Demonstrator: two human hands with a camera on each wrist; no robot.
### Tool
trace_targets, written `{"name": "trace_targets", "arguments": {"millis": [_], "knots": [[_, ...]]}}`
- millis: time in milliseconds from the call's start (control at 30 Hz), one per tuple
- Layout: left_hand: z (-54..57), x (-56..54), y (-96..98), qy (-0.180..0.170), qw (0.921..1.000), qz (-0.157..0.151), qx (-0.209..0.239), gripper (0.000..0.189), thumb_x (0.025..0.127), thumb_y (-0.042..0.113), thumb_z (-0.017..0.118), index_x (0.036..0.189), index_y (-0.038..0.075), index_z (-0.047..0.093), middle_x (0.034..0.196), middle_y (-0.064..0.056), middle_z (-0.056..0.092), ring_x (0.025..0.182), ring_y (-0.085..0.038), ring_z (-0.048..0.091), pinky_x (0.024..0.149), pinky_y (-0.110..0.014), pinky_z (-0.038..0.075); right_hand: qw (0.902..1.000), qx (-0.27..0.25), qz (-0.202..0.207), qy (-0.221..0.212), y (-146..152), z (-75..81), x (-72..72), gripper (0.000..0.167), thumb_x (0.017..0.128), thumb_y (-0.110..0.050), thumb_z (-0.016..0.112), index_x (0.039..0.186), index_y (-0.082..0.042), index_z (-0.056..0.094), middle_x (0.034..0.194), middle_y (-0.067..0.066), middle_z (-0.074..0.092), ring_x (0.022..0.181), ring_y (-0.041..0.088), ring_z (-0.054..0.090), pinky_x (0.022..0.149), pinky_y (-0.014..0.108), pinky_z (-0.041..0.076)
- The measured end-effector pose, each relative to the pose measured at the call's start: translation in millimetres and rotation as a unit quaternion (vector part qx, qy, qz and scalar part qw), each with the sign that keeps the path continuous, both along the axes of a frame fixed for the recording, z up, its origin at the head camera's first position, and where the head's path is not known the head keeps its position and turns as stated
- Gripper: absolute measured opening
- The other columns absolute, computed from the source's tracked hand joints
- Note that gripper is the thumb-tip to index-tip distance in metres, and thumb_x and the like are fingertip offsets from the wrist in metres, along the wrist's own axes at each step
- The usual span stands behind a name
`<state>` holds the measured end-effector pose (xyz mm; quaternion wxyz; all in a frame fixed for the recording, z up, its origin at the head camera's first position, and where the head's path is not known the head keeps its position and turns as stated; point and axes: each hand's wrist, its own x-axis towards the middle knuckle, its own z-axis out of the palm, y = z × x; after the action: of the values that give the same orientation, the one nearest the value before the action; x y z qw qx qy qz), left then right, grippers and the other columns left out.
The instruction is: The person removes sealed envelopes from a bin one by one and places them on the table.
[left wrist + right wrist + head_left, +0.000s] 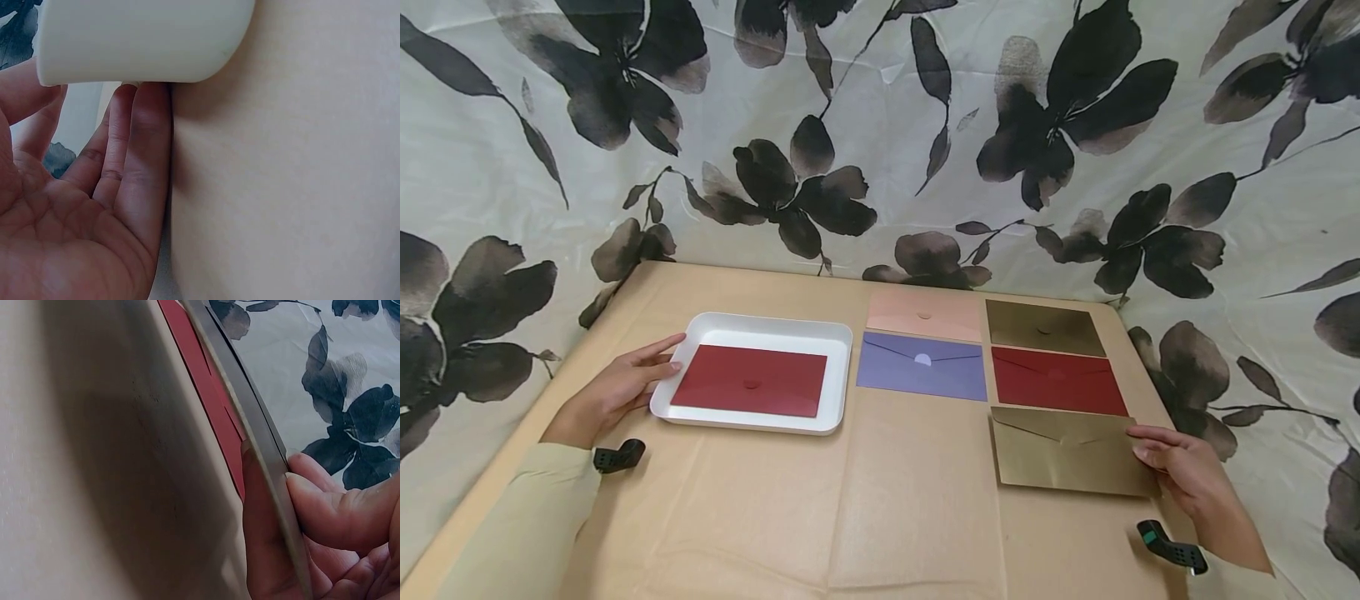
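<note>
My right hand (1187, 475) pinches the right end of a gold envelope (1067, 452), flap side up. In the right wrist view, the thumb (337, 509) lies on one face of that envelope and the fingers on the other, and its edge stands off the table. My left hand (621, 385) holds the left side of a white tray (658, 400). Seen from the left wrist, the thumb is at the wall of the tray (144, 44) and the other fingertips reach under it. A red envelope (748, 382) lies flat inside the tray.
Beyond the held envelope lie a second red envelope (1060, 382) and another gold envelope (1045, 327). A pink envelope (925, 315) and a purple envelope (921, 367) sit between them and the tray. Floral cloth (880, 167) hangs behind the tan table (790, 508).
</note>
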<state>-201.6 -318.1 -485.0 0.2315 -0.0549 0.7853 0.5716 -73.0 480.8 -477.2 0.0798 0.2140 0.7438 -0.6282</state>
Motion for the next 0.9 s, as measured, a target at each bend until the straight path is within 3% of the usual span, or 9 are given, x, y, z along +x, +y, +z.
{"name": "trace_targets", "arguments": {"millis": [500, 900], "knots": [[-0.9, -1.8, -1.4, -0.004, 1.0000, 0.000, 0.003, 0.081, 0.103, 0.039, 0.064, 0.167, 0.033, 0.015, 0.172, -0.027, 0.011, 0.102, 0.012, 0.058, 0.088, -0.020, 0.059, 0.9994, -0.031, -0.002, 0.014, 6.3, 0.7, 0.4, 0.045, 0.096, 0.010, 0.062, 0.092, -0.030, 0.083, 0.081, -0.014, 0.073, 0.076, 0.003, 0.061, 0.068, 0.018, 0.053], [1.3, -2.2, -1.8, -0.010, 0.9999, 0.001, -0.002, 0.080, 0.104, 0.039, 0.063, 0.167, 0.033, 0.015, 0.173, -0.027, 0.008, 0.098, 0.016, 0.056, 0.088, -0.018, 0.059, 0.9999, -0.011, 0.002, 0.001, 8.5, 0.8, -0.4, 0.045, 0.096, 0.009, 0.063, 0.094, -0.031, 0.083, 0.082, -0.015, 0.072, 0.079, 0.003, 0.061, 0.070, 0.017, 0.053]]}}
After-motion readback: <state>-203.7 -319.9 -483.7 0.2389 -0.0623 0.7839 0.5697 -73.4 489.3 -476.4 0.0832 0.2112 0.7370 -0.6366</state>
